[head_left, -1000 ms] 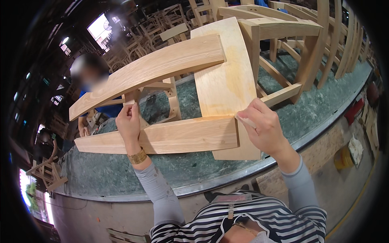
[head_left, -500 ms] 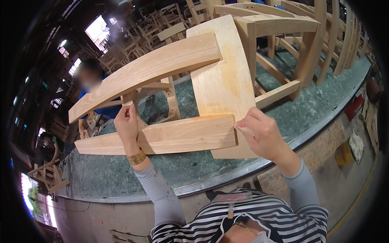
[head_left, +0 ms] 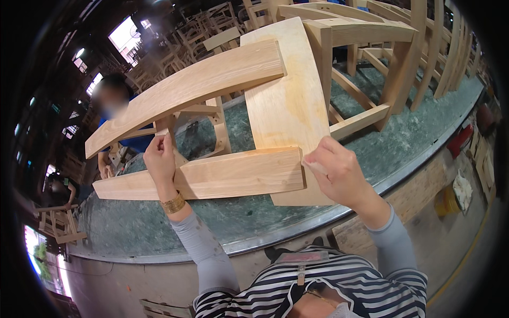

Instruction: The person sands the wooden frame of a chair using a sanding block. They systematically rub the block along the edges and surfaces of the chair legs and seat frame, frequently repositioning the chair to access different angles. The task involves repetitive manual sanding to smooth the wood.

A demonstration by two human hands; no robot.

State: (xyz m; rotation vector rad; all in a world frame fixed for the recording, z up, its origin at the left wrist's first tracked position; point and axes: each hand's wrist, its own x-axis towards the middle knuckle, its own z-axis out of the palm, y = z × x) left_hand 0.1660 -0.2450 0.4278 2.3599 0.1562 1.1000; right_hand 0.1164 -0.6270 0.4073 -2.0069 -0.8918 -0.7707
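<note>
A pale wooden frame lies across the green-topped workbench. Its broad curved board (head_left: 289,114) joins a long upper rail (head_left: 196,85) and a nearer lower rail (head_left: 238,172). My right hand (head_left: 339,172) is closed in a pinch around a small pale strip (head_left: 317,166), whose tip is at the joint between the lower rail's right end and the board. What the strip is made of cannot be told. My left hand (head_left: 160,159) crosses in front of the lower rail, its fingers pinched together at a small pale piece that I cannot make out.
More wooden frames (head_left: 366,32) stand on the bench (head_left: 403,135) at the right and back. Across the bench at the left is a co-worker (head_left: 108,106), one hand near the bench edge. A yellow container (head_left: 445,203) with white cloth sits on the floor at the right.
The whole view has shifted slightly, moving the scene a little left and up. Both hands keep their pinches and stay at nearly the same spots by the frame.
</note>
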